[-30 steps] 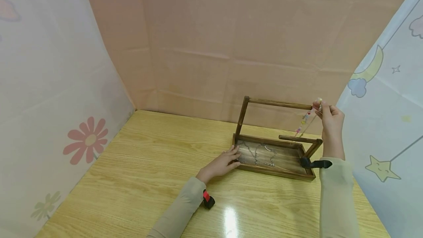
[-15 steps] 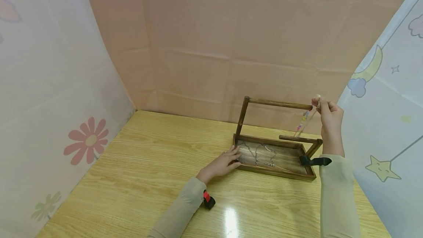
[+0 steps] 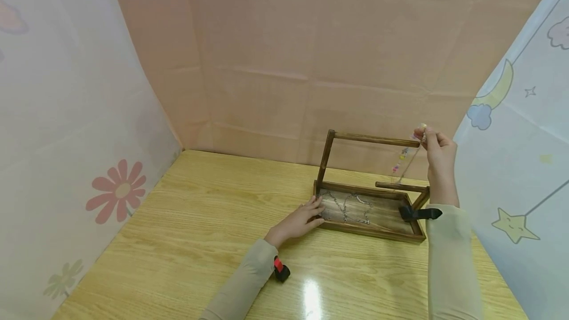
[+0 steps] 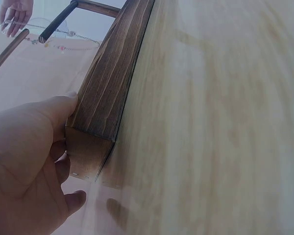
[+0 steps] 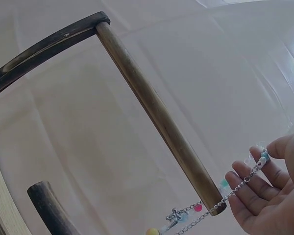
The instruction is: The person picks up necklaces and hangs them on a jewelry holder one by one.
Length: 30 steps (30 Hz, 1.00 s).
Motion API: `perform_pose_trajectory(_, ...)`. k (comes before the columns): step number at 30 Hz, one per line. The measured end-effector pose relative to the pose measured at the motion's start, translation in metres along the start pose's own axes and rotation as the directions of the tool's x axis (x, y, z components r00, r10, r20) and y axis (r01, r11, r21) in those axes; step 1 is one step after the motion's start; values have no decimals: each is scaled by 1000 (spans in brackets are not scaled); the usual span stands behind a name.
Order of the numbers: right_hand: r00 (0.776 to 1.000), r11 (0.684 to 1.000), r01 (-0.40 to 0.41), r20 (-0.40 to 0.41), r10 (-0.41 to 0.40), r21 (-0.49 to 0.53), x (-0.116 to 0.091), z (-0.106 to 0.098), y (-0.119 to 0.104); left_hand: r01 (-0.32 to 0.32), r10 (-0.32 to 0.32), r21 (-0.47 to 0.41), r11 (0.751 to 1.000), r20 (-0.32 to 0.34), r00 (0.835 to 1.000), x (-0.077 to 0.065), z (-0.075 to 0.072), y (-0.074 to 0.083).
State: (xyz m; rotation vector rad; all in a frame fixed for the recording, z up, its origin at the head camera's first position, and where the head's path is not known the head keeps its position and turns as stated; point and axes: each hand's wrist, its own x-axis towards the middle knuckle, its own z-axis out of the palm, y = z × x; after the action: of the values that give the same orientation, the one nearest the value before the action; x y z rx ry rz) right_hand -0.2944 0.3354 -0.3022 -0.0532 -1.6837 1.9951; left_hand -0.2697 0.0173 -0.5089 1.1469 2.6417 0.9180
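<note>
A dark wooden jewelry stand (image 3: 369,233) has a shallow tray base and two horizontal bars. My left hand (image 3: 299,219) holds the tray's left front corner; in the left wrist view its thumb touches the wall and the fingers bend about the end. My right hand (image 3: 439,159) pinches a beaded chain necklace (image 5: 246,179) near the free end of the upper bar (image 5: 161,117). In the right wrist view, chain runs in front of that bar's tip and beads lie behind it. The necklace's lower part dangles behind the lower bar (image 3: 397,186).
Silver chains (image 3: 344,209) lie in the left and middle of the tray. Beneath the stand is a wood-grain table (image 3: 213,241). A peach cloth (image 3: 266,73) hangs behind it, with printed white cloths (image 3: 533,152) at both sides.
My right hand has moved slightly left and up, bringing the necklace across the tip of the upper bar. The left hand and the stand have stayed nearly still.
</note>
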Motion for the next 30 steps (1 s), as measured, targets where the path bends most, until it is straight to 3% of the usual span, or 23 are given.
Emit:
perform_pose_trajectory(6,1000,1000,23,12,-23,-10,1,3,1,-5,5,-5,1000,2,1000,1,2,-1)
perform_pose_trajectory(13,995,994,42,81,-50,104,0,7,3,-12,12,-14,1000,0,1000,0,1,-1)
perform_pose_trajectory(30,989,1000,17,147,-18,5,-5,25,2,-13,13,-9,1000,-4,1000,0,0,1)
